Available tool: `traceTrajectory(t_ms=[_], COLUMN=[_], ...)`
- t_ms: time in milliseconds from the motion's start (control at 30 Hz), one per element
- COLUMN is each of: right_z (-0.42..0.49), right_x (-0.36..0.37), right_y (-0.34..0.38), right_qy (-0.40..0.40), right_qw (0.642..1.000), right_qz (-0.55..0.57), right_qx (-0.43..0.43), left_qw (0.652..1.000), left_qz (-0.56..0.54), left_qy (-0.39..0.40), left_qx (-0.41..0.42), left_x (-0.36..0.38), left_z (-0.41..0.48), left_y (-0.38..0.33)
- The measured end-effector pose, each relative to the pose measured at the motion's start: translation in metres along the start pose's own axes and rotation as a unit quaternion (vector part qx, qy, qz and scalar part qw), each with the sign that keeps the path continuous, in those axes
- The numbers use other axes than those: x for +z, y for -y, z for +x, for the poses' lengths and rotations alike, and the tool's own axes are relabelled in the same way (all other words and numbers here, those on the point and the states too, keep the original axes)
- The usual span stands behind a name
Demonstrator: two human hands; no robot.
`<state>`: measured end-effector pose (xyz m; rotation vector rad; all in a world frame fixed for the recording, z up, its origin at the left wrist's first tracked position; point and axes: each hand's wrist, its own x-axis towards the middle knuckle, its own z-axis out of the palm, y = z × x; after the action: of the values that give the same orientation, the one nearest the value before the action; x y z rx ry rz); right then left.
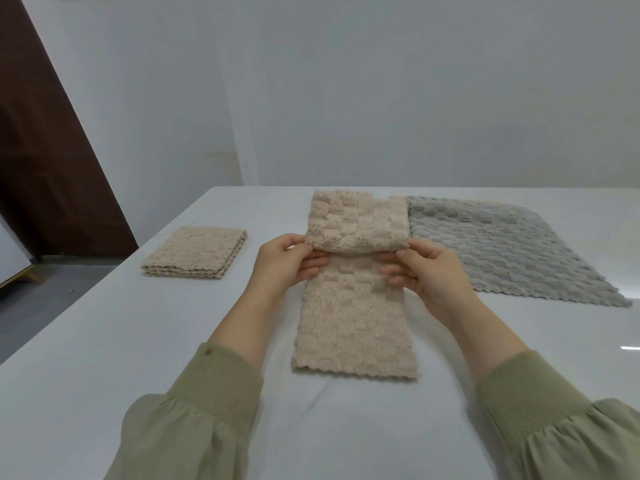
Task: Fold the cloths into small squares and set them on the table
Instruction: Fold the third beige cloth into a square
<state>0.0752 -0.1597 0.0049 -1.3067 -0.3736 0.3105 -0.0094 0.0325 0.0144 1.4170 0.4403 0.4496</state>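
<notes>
Fingers [313, 263] of the left hand [284, 261] and right hand [426, 268] pinch a beige cloth strip [349, 323] by its side edges at mid-length, likely to halve it. Its near end lies on the bench [104, 341]. A folded square [197, 252] sits left and a grey cloth [502, 247] lies flat right.

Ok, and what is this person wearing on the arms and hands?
Bare left hand and right hand, no gloves. The left sleeve and right sleeve are loose olive-green fabric gathered into ribbed cuffs; a small stud sits on the left cuff.

beige scalloped cloth [353, 317], grey scalloped cloth [512, 251], white table [104, 341], olive sleeves [207, 403]
</notes>
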Motion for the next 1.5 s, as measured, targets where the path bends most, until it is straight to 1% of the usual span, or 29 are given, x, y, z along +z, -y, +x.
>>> traceTrajectory(t_ms=[100,167,233,267,333,400,500,633,733,833,933,1033,1133,1233,1300,1500], right_z=[0.002,0.003,0.002,0.001,-0.002,-0.005,-0.009,-0.013,-0.017,-0.024,-0.030,-0.031,-0.032,-0.032,-0.033,-0.033], right_x=[0.004,0.007,0.008,0.007,0.007,0.006,0.006,0.003,0.001,0.000,-0.002,-0.003,-0.005,-0.004,-0.003,-0.001], right_y=[-0.004,-0.011,-0.015,-0.016,-0.013,-0.010,-0.007,-0.004,-0.006,-0.004,-0.002,-0.005,-0.011,-0.013,-0.012,-0.012], right_qy=[0.015,0.006,0.003,0.002,0.004,0.008,0.003,-0.015,-0.023,-0.013,-0.001,-0.018,-0.027,-0.033,-0.035,-0.031], right_qw=[0.997,0.995,0.994,0.994,0.992,0.990,0.992,0.991,0.988,0.987,0.988,0.987,0.977,0.956,0.943,0.934], right_qz=[0.078,0.089,0.066,0.053,0.064,0.078,0.044,0.026,-0.024,-0.035,-0.044,-0.092,-0.183,-0.287,-0.329,-0.356], right_qx=[0.001,0.042,0.084,0.096,0.109,0.114,0.115,0.128,0.148,0.157,0.147,0.130,0.103,0.057,0.030,0.001], left_qw=[0.991,0.983,0.982,0.984,0.989,0.992,0.988,0.987,0.981,0.974,0.968,0.958,0.951,0.948,0.944,0.941], left_qz=[-0.122,-0.159,-0.135,-0.113,-0.068,-0.016,0.043,0.047,0.084,0.112,0.143,0.189,0.220,0.235,0.248,0.257], left_qy=[0.018,0.015,0.004,0.002,0.007,0.030,0.062,0.070,0.116,0.155,0.176,0.187,0.186,0.187,0.191,0.198], left_qx=[-0.048,-0.096,-0.129,-0.134,-0.129,-0.122,-0.131,-0.134,-0.134,-0.124,-0.110,-0.108,-0.111,-0.106,-0.101,-0.101], left_x=[-0.002,-0.003,-0.006,-0.007,-0.008,-0.009,-0.009,-0.012,-0.014,-0.016,-0.020,-0.023,-0.023,-0.024,-0.025,-0.029], left_z=[0.003,0.006,0.010,0.011,0.008,0.004,-0.003,-0.010,-0.020,-0.031,-0.036,-0.035,-0.033,-0.031,-0.031,-0.029], left_y=[0.000,0.006,0.012,0.015,0.016,0.014,0.010,0.003,-0.002,-0.006,-0.006,-0.002,0.002,0.004,0.004,0.001])
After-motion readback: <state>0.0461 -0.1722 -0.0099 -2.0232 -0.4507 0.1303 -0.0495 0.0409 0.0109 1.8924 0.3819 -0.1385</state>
